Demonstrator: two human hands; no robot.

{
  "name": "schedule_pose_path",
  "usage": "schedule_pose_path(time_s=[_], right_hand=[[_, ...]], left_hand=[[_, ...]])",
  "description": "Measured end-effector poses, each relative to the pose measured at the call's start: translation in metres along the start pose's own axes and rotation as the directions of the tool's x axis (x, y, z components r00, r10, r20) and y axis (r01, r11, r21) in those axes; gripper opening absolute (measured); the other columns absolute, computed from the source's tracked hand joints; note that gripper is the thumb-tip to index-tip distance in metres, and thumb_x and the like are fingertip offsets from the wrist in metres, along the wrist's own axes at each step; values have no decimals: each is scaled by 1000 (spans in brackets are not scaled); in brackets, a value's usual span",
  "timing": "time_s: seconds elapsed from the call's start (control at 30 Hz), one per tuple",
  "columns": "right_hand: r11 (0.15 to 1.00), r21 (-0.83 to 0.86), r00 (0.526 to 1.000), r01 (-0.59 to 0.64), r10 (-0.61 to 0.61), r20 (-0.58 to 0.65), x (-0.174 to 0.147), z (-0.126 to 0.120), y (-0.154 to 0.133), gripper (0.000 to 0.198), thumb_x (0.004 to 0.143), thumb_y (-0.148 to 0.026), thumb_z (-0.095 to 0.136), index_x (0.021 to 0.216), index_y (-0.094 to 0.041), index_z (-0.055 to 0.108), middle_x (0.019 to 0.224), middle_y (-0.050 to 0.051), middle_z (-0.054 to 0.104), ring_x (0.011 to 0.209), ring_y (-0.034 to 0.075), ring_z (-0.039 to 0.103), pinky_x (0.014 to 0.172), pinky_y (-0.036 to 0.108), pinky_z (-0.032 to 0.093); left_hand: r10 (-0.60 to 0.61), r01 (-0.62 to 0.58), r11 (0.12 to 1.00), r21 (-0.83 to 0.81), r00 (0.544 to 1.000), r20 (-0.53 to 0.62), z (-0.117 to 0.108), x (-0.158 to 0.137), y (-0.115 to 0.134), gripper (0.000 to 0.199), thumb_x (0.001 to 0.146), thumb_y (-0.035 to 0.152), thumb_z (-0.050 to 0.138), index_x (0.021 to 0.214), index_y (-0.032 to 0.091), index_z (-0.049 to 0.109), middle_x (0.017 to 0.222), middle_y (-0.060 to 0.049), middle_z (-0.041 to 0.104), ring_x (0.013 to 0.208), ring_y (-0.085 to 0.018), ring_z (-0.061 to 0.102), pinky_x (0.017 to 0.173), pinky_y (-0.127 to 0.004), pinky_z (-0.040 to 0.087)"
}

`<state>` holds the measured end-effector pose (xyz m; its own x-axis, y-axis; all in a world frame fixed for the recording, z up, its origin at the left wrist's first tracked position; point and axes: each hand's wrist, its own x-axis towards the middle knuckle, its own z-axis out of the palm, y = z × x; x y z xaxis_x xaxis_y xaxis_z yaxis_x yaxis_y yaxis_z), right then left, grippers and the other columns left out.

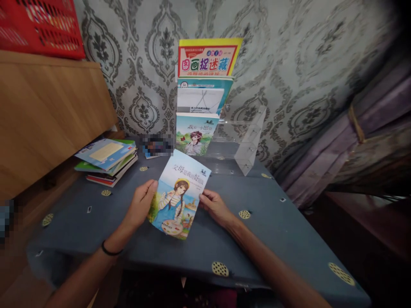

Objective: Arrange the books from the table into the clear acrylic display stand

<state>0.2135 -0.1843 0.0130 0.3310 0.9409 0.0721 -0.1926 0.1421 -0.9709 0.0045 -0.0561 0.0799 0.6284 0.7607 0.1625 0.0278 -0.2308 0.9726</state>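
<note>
Between my two hands is a thin book [180, 196] with a light blue cover and a drawn girl in a yellow hat. It is tilted over the table, its cover facing me. My left hand [145, 199] grips its left edge, thumb in front and the other fingers mostly hidden. On the opposite edge, my right hand [214, 205] pinches the book. Just behind it stands a clear acrylic book rack [250, 141], with several books on its left half. A similar illustrated book [196, 134] occupies the front tier, and a yellow-and-red book [208, 57] rises at the top.
A pile of books [109, 158] lies at the table's left, beside a wooden cabinet [54, 111] topped by a red basket [41, 30]. A blurred item [157, 145] lies left of the rack. Patterned cloth covers the table [276, 239]. A purple curtain [334, 145] hangs at right.
</note>
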Motion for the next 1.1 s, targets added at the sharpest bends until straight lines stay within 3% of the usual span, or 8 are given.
schedule_pose_path(time_s=[0.17, 0.27, 0.4, 0.5, 0.6, 0.73, 0.87, 1.1], right_hand=[[995, 33, 995, -96, 97, -37, -1, 9, -12, 47, 73, -63, 77, 80, -17, 69, 70, 2, 72, 55, 11, 61, 53, 23, 48], [980, -52, 979, -191, 186, -90, 1, 2, -10, 49, 68, -63, 79, 72, -17, 64, 61, -1, 67, 50, 11, 59, 47, 21, 46], [897, -360, 966, -258, 233, -111, 1, -9, -3, 48, 72, -64, 71, 64, -19, 57, 52, -3, 60, 43, 12, 55, 41, 23, 43], [705, -666, 969, -246, 185, -163, -1, -12, -9, 39, 85, -51, 62, 61, -21, 54, 50, -2, 60, 41, 13, 54, 43, 23, 40], [359, -910, 976, -207, 11, -218, -3, -2, -19, 27, 90, -32, 57, 65, -20, 60, 60, 3, 67, 56, 17, 64, 53, 26, 44], [203, -977, 989, 68, -145, 39, 2, 36, -17, 23, 98, -23, 48, 102, -19, 70, 99, 10, 76, 93, 23, 72, 81, 34, 54], [191, -865, 886, 464, -123, 448, 20, 74, 5, 37, 102, -21, 41, 133, -12, 59, 140, 17, 61, 135, 25, 52, 113, 43, 42], [208, -851, 875, 483, -75, 478, 38, 56, 29, 46, 105, -32, 37, 146, -14, 49, 153, 17, 49, 147, 25, 37, 121, 49, 32]], left_hand=[[-205, 209, 956, -205, 978, 40, 4, -7, -31, 52, 75, 72, 58, 77, 20, 52, 59, 4, 56, 54, -14, 55, 51, -24, 43], [-244, 214, 964, 161, 949, 199, -9, -12, -46, 44, 85, 63, 50, 72, 21, 50, 55, 3, 55, 46, -14, 53, 47, -24, 41], [-61, -83, 795, 601, 975, 215, -22, -9, -52, 27, 95, 37, 41, 78, 21, 54, 65, 1, 61, 58, -16, 58, 63, -28, 46], [102, -238, 703, 671, 966, 236, -21, -1, -58, 20, 97, 29, 41, 92, 22, 59, 89, -4, 68, 84, -20, 65, 80, -34, 51], [227, -348, 681, 645, 937, 266, -13, 9, -72, 22, 97, 25, 45, 114, 21, 58, 118, -10, 67, 112, -24, 63, 99, -41, 50], [230, -359, 692, 626, 932, 280, -5, 14, -92, 47, 95, 25, 49, 141, 18, 42, 141, -16, 57, 131, -28, 55, 108, -48, 46], [237, -383, 725, 573, 919, 315, -8, 13, -100, 68, 92, 17, 49, 154, 18, 22, 145, -18, 55, 133, -27, 54, 110, -49, 45], [222, -370, 711, 599, 925, 308, -11, 12, -95, 69, 94, 25, 50, 155, 17, 18, 147, -20, 52, 137, -31, 50, 113, -54, 40]])
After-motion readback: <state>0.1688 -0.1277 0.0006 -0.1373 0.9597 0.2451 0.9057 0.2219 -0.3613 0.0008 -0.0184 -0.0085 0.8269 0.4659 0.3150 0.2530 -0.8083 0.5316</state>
